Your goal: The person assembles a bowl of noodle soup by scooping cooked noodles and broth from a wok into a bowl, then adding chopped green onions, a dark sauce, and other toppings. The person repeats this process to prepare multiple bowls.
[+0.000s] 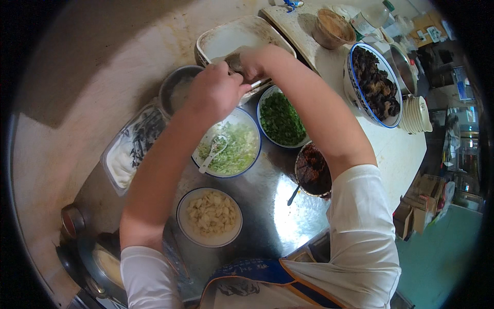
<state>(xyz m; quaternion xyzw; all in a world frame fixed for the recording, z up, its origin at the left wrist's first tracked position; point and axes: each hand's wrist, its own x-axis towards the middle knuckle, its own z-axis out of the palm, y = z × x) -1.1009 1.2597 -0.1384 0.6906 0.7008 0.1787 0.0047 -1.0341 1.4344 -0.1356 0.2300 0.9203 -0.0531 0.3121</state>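
Both my arms reach forward over a white rectangular basin point(222, 38) with brown stains. My left hand point(216, 91) is closed at its near edge; a short white stick-like handle point(259, 83) juts from its fingers. Beyond it, my right hand point(260, 57) is smeared by motion, its fingers unclear. A dull grey-brown thing point(234, 61) shows between the hands, too blurred to name. Just below them stand a bowl of chopped pale green vegetable point(237, 147) with a white spoon point(213, 153) and a bowl of chopped green herbs point(281, 118).
A bowl of garlic cloves point(211, 212) stands nearer me. Dark red sauce point(313, 169) fills a bowl under my right arm. At left are a metal bowl point(177, 90) and a plastic tub point(121, 167) of white paste. Right: dark food in a large bowl point(351, 85), stacked dishes point(415, 116).
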